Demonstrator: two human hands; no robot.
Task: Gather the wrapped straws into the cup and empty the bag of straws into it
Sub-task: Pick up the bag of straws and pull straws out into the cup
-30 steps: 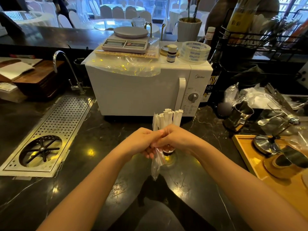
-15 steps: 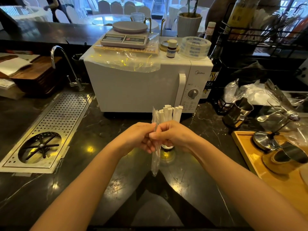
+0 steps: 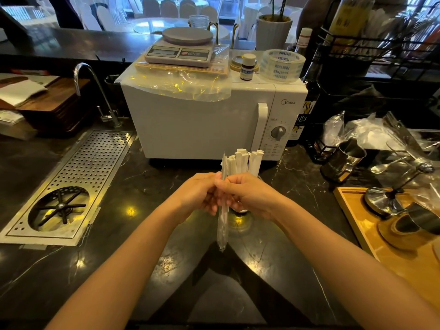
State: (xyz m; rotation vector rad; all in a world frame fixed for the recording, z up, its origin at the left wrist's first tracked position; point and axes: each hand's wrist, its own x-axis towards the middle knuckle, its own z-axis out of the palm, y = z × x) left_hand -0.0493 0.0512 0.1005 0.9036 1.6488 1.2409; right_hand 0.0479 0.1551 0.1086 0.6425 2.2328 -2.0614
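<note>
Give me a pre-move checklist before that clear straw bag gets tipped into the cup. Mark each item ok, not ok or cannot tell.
1. Both hands on the bag: ok. Left hand and right hand pinch the clear plastic straw bag.
2. Bag above the cup: not ok. It hangs in front of the cup, low over the dark marble counter.
3. Bag mouth open: cannot tell, fingers cover it.
4. Cup upright: cannot tell. The hands hide all but the clear cup's base.
5. Room in the cup: cannot tell. White paper-wrapped straws already stand in it.
</note>
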